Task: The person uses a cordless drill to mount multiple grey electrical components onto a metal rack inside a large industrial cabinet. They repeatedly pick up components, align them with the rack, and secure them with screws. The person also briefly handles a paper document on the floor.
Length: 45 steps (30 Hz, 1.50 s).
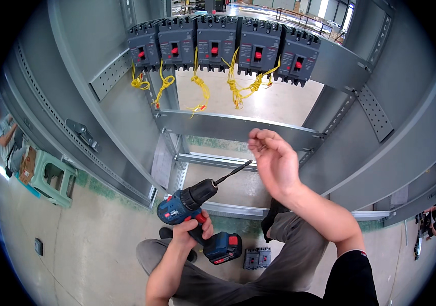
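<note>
Head view shows a grey cabinet frame [113, 104] carrying a row of dark breakers [217, 48], and below them, a blue cordless drill [186, 202] gripped in the left hand [191, 232]. Near the tip of its long bit [234, 172], the right hand [276, 163] curls its fingers loosely; whether they pinch anything small, I cannot tell. An accidental start could spin the bit into those fingers.
</note>
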Available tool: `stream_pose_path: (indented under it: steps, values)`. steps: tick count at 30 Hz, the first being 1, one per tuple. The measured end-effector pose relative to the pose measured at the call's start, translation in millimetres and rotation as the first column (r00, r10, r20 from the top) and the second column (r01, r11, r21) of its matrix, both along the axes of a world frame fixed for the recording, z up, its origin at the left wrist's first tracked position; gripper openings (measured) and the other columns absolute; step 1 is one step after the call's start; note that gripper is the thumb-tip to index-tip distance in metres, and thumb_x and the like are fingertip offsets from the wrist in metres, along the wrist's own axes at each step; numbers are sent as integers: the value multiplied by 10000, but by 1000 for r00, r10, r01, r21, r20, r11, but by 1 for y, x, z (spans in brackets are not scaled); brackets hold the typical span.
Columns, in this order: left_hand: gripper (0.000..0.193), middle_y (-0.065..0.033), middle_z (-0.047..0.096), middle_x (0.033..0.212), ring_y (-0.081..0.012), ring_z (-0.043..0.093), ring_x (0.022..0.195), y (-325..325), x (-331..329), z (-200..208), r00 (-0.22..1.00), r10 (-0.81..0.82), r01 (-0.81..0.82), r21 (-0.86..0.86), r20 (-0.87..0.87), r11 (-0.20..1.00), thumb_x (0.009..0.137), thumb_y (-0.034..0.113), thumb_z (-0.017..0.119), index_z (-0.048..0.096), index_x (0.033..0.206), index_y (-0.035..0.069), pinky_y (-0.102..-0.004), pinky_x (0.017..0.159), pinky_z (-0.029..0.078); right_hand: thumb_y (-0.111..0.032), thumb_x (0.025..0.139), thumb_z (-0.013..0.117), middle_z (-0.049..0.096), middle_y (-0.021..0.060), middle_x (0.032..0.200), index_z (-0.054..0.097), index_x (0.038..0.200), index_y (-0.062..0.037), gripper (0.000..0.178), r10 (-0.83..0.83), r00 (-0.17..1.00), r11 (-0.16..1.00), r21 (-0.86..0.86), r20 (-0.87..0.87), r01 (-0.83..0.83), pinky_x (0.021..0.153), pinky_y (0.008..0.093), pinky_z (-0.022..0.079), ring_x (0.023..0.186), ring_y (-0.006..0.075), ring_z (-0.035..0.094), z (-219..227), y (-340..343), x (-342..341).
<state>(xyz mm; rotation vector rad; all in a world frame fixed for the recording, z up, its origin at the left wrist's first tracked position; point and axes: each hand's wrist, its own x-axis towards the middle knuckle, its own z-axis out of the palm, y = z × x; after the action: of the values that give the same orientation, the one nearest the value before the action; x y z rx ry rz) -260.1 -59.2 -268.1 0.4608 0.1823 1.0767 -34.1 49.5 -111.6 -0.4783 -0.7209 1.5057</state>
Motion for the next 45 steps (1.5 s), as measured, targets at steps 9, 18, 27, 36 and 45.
stream_pose_path:
  steps: [9, 18, 27, 36, 45]
  values:
    - [412, -113, 570, 768, -256, 565, 615, -1, 0, 2, 999, 42, -43, -45, -25, 998, 773, 244, 726, 586, 1097, 30, -380, 633, 435, -177, 965, 556, 521, -8, 796, 544, 1189, -9, 281, 269, 700, 920, 39, 661, -390, 501, 197, 291, 573, 27, 375, -34, -26, -8]
    - [456, -115, 568, 746, -251, 563, 598, -1, 1, 3, 962, 121, -127, -11, -243, 992, 758, 299, 745, 577, 1088, 31, -375, 603, 446, -222, 1007, 545, 579, 4, 779, 601, 1047, -31, 202, 269, 784, 959, -75, 559, -275, 459, 195, 268, 521, 20, 349, -50, -25, -21]
    - [518, -111, 577, 761, -236, 567, 598, -2, 3, 4, 943, 212, -216, 12, -256, 976, 782, 361, 732, 571, 1119, 2, -357, 594, 454, -398, 1036, 425, 498, -10, 699, 610, 927, -7, 446, 59, 438, 933, 106, 897, -344, 573, 271, 378, 595, 88, 403, -61, -20, -21]
    - [498, -123, 594, 758, -245, 572, 585, -4, -5, 8, 923, 231, -246, -9, -306, 969, 765, 339, 742, 587, 1082, -12, -358, 600, 466, -92, 968, 501, 539, 99, 716, 567, 1051, 1, 141, -373, 271, 839, 447, 888, -310, 605, 328, 466, 633, 215, 546, -16, -28, 12]
    - [508, -126, 601, 736, -238, 580, 559, -4, -5, 6, 875, 187, -229, -43, -447, 972, 734, 295, 761, 578, 1062, -47, -342, 550, 484, -88, 790, 663, 630, 139, 1033, 609, 1114, -2, 340, -691, 140, 426, 556, 709, -714, 897, 413, 462, 1020, 311, 576, -25, -7, 8]
